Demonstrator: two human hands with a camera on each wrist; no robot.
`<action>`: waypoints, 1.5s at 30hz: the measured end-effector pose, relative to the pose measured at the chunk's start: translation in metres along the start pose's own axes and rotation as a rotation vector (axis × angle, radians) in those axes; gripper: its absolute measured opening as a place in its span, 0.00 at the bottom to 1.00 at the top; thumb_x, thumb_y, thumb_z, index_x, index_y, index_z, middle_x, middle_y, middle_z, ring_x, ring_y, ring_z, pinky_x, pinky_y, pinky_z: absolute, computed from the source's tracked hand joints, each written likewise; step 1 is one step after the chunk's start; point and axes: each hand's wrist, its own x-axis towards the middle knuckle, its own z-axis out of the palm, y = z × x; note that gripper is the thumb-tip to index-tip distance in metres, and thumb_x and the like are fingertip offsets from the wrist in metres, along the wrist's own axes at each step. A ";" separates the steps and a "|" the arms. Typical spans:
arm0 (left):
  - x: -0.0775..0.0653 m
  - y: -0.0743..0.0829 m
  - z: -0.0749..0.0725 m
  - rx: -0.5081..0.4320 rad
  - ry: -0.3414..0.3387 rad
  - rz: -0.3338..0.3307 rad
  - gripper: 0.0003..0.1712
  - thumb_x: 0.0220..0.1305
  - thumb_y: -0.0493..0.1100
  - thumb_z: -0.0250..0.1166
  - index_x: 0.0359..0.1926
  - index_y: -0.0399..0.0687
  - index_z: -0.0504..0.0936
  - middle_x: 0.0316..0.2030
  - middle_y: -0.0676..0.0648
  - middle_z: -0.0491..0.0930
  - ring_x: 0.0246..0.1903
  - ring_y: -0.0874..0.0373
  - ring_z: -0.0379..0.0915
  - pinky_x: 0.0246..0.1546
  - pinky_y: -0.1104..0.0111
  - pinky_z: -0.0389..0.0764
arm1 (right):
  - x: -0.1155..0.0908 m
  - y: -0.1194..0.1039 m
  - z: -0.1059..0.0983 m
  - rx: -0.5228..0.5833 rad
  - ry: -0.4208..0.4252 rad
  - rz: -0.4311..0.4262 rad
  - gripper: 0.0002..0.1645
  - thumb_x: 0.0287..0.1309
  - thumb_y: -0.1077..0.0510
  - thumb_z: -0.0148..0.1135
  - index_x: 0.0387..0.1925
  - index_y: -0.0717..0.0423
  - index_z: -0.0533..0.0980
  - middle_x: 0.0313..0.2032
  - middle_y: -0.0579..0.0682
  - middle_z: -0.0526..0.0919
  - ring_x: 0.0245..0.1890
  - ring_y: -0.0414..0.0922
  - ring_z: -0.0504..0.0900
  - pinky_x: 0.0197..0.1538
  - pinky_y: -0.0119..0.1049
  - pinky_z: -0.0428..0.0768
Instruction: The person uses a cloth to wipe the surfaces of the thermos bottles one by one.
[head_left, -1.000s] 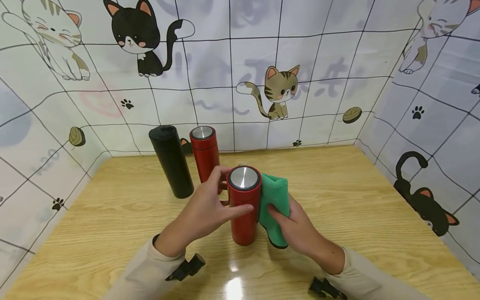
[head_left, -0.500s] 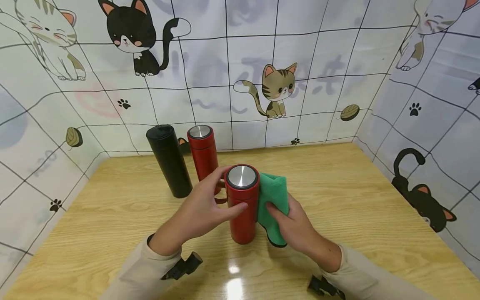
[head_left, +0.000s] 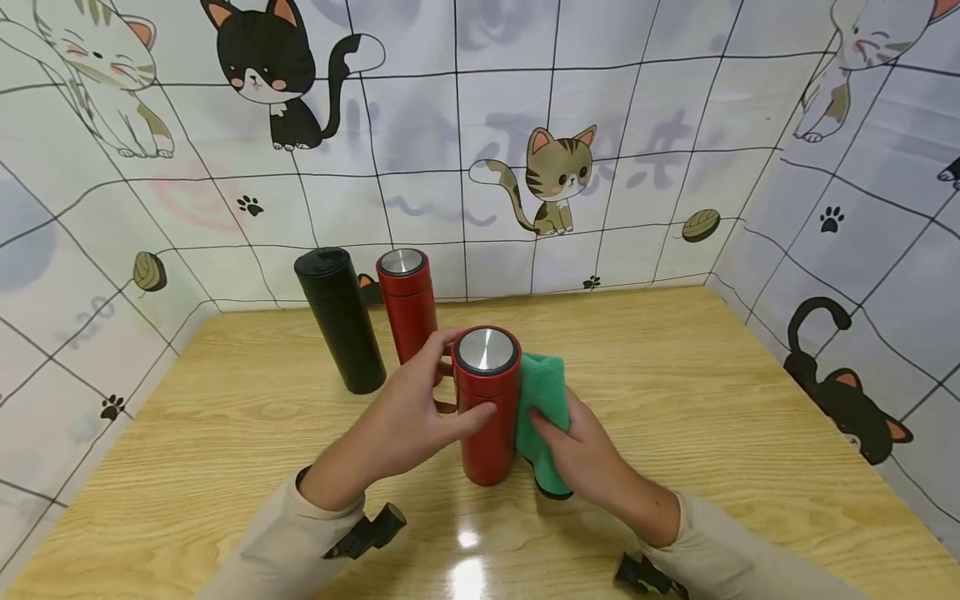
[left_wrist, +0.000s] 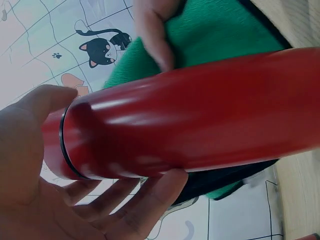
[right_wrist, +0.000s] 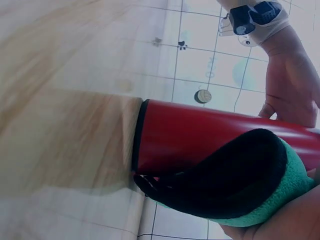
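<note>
A red thermos [head_left: 487,433] with a silver-topped lid stands upright at the middle of the table. My left hand [head_left: 401,408] grips its upper part from the left, the thumb across the near side. In the left wrist view, fingers [left_wrist: 150,200] of that hand curve along the thermos [left_wrist: 210,110]. My right hand [head_left: 588,446] holds a folded green cloth [head_left: 543,387] against the thermos's right side. The right wrist view shows the cloth's black underside [right_wrist: 235,185] beside the thermos's lower body [right_wrist: 185,135]. Part of the right hand's grip is hidden by the cloth.
Behind my left hand stand a black tumbler [head_left: 341,325] and a second red thermos [head_left: 407,304], close together. The wood-grain table [head_left: 675,392] meets a cat-print backdrop [head_left: 420,125] at the back and sides.
My right hand has shifted the cloth slightly left and down along the thermos's side over the last half second. The left hand keeps its grip, and the thermos stays in place.
</note>
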 end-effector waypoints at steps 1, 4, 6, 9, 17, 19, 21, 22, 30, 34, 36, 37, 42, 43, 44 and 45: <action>0.001 0.000 0.000 -0.011 0.000 -0.010 0.45 0.56 0.48 0.75 0.70 0.64 0.61 0.58 0.58 0.75 0.54 0.51 0.75 0.41 0.65 0.87 | -0.001 0.000 0.000 0.002 0.008 -0.011 0.26 0.76 0.61 0.45 0.72 0.57 0.59 0.66 0.59 0.71 0.63 0.58 0.76 0.62 0.48 0.79; 0.002 -0.001 0.001 -0.007 0.011 0.001 0.46 0.54 0.50 0.78 0.70 0.63 0.62 0.58 0.58 0.74 0.54 0.52 0.74 0.42 0.66 0.87 | -0.002 -0.002 0.000 -0.008 0.027 -0.034 0.26 0.76 0.60 0.46 0.71 0.57 0.59 0.65 0.60 0.72 0.60 0.58 0.78 0.59 0.46 0.82; 0.003 -0.001 -0.001 0.004 0.017 0.013 0.47 0.53 0.49 0.79 0.69 0.63 0.63 0.58 0.59 0.75 0.54 0.54 0.75 0.42 0.66 0.87 | 0.000 -0.002 0.000 -0.015 0.015 -0.025 0.26 0.76 0.60 0.45 0.71 0.57 0.60 0.65 0.60 0.73 0.60 0.58 0.78 0.59 0.48 0.81; 0.003 -0.002 -0.002 0.011 0.014 0.022 0.46 0.52 0.48 0.79 0.69 0.65 0.64 0.57 0.60 0.77 0.54 0.56 0.76 0.43 0.66 0.87 | 0.002 -0.002 0.000 -0.021 -0.031 0.017 0.26 0.76 0.60 0.45 0.71 0.58 0.60 0.66 0.60 0.72 0.63 0.58 0.76 0.63 0.51 0.78; 0.002 -0.002 -0.005 0.007 -0.046 0.003 0.48 0.55 0.50 0.77 0.72 0.65 0.59 0.59 0.55 0.77 0.55 0.52 0.78 0.46 0.63 0.87 | 0.002 -0.002 0.000 0.037 0.013 0.029 0.27 0.76 0.61 0.44 0.72 0.57 0.58 0.68 0.60 0.70 0.65 0.60 0.73 0.63 0.54 0.77; 0.002 -0.002 -0.006 0.018 -0.055 0.003 0.48 0.55 0.50 0.76 0.72 0.64 0.59 0.61 0.55 0.76 0.56 0.51 0.78 0.46 0.63 0.87 | 0.002 -0.002 0.000 0.045 0.026 0.018 0.28 0.76 0.61 0.45 0.73 0.58 0.57 0.68 0.61 0.69 0.65 0.61 0.73 0.63 0.54 0.77; 0.002 -0.002 -0.007 0.029 -0.061 0.007 0.48 0.56 0.50 0.76 0.72 0.64 0.59 0.62 0.55 0.76 0.57 0.51 0.78 0.46 0.63 0.86 | 0.002 -0.002 0.000 0.034 0.014 0.023 0.28 0.76 0.61 0.45 0.73 0.58 0.57 0.68 0.61 0.69 0.65 0.61 0.73 0.63 0.54 0.77; 0.002 -0.002 -0.007 0.031 -0.065 0.009 0.47 0.57 0.50 0.75 0.72 0.64 0.59 0.62 0.55 0.76 0.57 0.51 0.78 0.46 0.64 0.86 | 0.002 -0.001 0.000 0.026 0.004 0.031 0.27 0.76 0.61 0.44 0.73 0.58 0.57 0.68 0.60 0.69 0.66 0.60 0.73 0.64 0.54 0.77; -0.001 -0.001 -0.009 0.025 -0.120 0.001 0.46 0.60 0.50 0.73 0.74 0.63 0.58 0.64 0.55 0.74 0.60 0.52 0.76 0.47 0.65 0.86 | 0.002 0.000 -0.001 0.003 0.016 0.054 0.26 0.75 0.62 0.46 0.71 0.59 0.60 0.66 0.61 0.72 0.63 0.60 0.76 0.62 0.52 0.79; 0.000 0.000 -0.010 0.017 -0.146 -0.003 0.45 0.61 0.49 0.72 0.74 0.64 0.57 0.65 0.56 0.72 0.62 0.51 0.74 0.49 0.61 0.85 | 0.000 -0.002 -0.003 0.015 0.065 0.038 0.27 0.74 0.62 0.48 0.71 0.60 0.61 0.65 0.62 0.73 0.60 0.60 0.78 0.59 0.51 0.81; 0.001 -0.001 -0.011 0.016 -0.152 0.004 0.45 0.61 0.48 0.72 0.74 0.64 0.57 0.64 0.57 0.73 0.62 0.52 0.75 0.49 0.62 0.85 | 0.000 -0.001 -0.002 0.001 0.049 0.050 0.27 0.74 0.62 0.48 0.71 0.60 0.61 0.65 0.62 0.73 0.60 0.60 0.78 0.60 0.50 0.80; 0.001 -0.001 -0.011 0.012 -0.153 0.007 0.45 0.61 0.47 0.72 0.74 0.65 0.58 0.63 0.58 0.73 0.61 0.53 0.75 0.49 0.62 0.85 | 0.001 0.000 -0.002 -0.006 0.036 0.055 0.26 0.74 0.62 0.48 0.70 0.61 0.61 0.65 0.62 0.73 0.61 0.59 0.78 0.61 0.50 0.80; 0.002 -0.001 -0.013 -0.008 -0.167 0.020 0.42 0.62 0.45 0.72 0.72 0.69 0.61 0.61 0.61 0.72 0.59 0.55 0.74 0.47 0.65 0.85 | 0.002 0.002 0.000 -0.028 -0.005 0.068 0.26 0.74 0.62 0.47 0.70 0.61 0.61 0.65 0.61 0.73 0.63 0.58 0.76 0.63 0.50 0.77; 0.001 -0.001 -0.013 -0.011 -0.171 0.024 0.42 0.62 0.44 0.72 0.72 0.69 0.61 0.61 0.61 0.72 0.59 0.55 0.74 0.47 0.64 0.85 | 0.002 0.002 0.000 -0.018 0.001 0.061 0.26 0.74 0.63 0.47 0.70 0.60 0.61 0.65 0.61 0.73 0.63 0.59 0.76 0.63 0.51 0.78; 0.001 -0.001 -0.013 -0.006 -0.172 0.028 0.42 0.62 0.45 0.71 0.72 0.70 0.60 0.61 0.61 0.71 0.60 0.55 0.74 0.47 0.64 0.85 | 0.002 0.001 -0.001 -0.010 0.009 0.052 0.26 0.74 0.63 0.47 0.70 0.60 0.61 0.65 0.61 0.73 0.62 0.59 0.76 0.62 0.51 0.79; 0.001 -0.001 -0.013 -0.002 -0.173 0.030 0.43 0.62 0.45 0.71 0.73 0.70 0.60 0.62 0.61 0.71 0.60 0.55 0.73 0.47 0.64 0.85 | 0.002 0.000 -0.001 -0.005 0.024 0.041 0.26 0.74 0.62 0.47 0.70 0.60 0.62 0.64 0.62 0.73 0.61 0.60 0.77 0.61 0.50 0.79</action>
